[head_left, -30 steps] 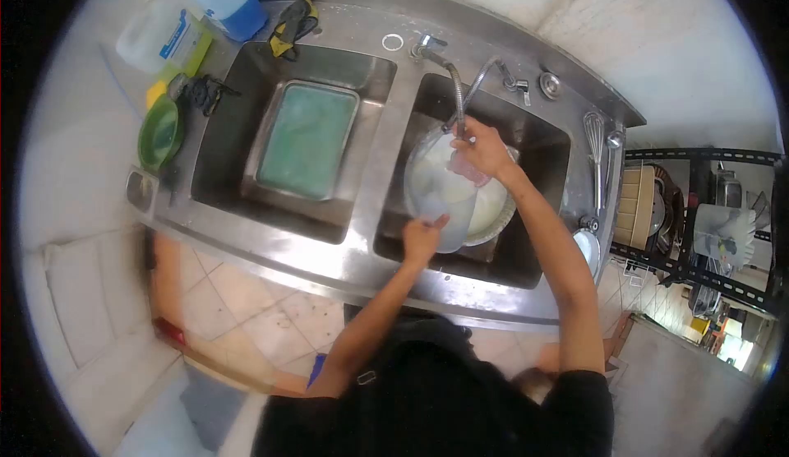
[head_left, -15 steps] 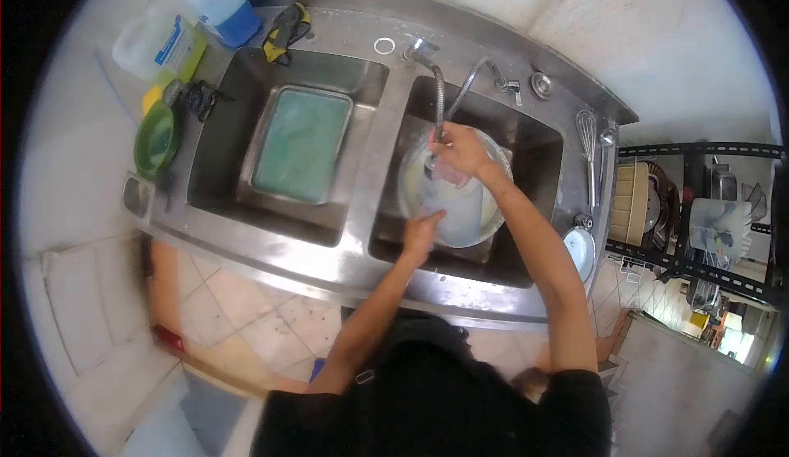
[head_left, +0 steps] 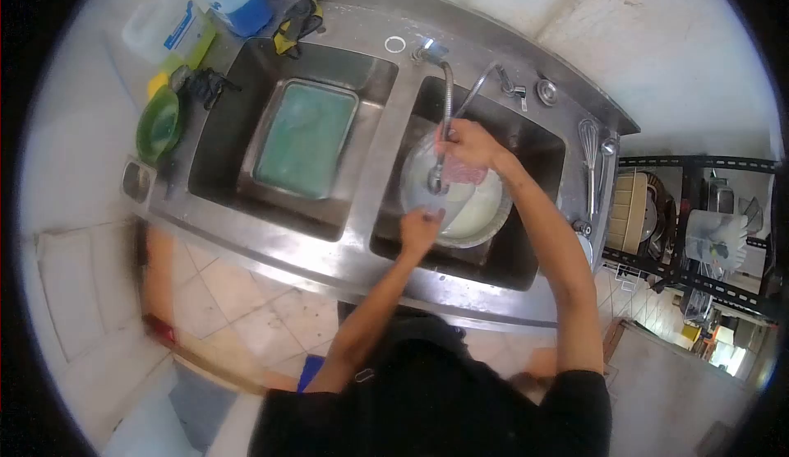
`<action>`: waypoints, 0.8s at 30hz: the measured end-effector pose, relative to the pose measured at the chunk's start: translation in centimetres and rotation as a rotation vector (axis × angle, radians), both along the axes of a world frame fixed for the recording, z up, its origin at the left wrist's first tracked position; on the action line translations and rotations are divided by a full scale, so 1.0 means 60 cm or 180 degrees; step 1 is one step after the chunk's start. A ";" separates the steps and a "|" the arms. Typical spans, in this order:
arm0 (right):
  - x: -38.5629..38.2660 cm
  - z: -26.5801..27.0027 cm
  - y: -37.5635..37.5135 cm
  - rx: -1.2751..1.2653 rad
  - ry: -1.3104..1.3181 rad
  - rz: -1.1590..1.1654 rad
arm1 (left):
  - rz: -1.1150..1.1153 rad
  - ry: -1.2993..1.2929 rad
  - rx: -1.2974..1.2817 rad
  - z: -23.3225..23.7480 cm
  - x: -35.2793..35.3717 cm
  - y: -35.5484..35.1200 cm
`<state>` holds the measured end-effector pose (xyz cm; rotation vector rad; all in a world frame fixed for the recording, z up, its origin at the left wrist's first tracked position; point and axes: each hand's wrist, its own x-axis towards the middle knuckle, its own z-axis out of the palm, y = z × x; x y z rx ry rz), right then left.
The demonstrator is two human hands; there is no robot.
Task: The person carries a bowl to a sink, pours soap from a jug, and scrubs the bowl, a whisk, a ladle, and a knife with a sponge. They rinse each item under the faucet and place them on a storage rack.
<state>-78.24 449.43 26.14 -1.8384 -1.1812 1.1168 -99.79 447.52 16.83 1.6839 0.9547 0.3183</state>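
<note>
In the right sink basin sits a round bowl (head_left: 491,233) holding pale, cloudy liquid. My right hand (head_left: 474,142) is closed around the flexible faucet hose (head_left: 449,99), whose spray head (head_left: 436,179) points down over the bowl. A pink scrubbing cloth (head_left: 467,174) hangs beneath the same hand, seemingly held by its fingers. My left hand (head_left: 420,231), at the bowl's near side, grips a translucent plastic container (head_left: 417,176) under the spray head. The container's outline is hard to make out against the bowl.
In the left basin lies a metal tray (head_left: 304,139) with green liquid. Around the sink are a green bowl (head_left: 159,126), detergent jugs (head_left: 234,1), black-and-yellow gloves (head_left: 297,25) and a whisk (head_left: 590,165). A black metal rack (head_left: 694,164) stands at right.
The translucent container has tilted and shifted left and away from me, uncovering more of the bowl's liquid. The pink cloth shows more fully below my right hand. The view has shifted slightly.
</note>
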 end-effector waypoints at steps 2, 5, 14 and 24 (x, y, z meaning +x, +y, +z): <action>0.010 0.011 -0.011 -0.0084 -0.0547 0.0130 | -0.0170 0.0013 0.0189 0.022 -0.007 0.002; 0.013 0.040 -0.023 -0.0584 -0.0995 -0.0036 | -0.0546 -0.0070 0.0797 0.032 -0.017 0.005; 0.035 0.037 -0.052 -0.0179 0.0161 -0.0331 | -0.0918 -0.0233 0.1836 0.068 -0.001 -0.006; 0.068 0.053 -0.070 -0.0461 -0.0316 -0.0271 | -0.1322 0.0633 0.2039 0.150 0.030 -0.022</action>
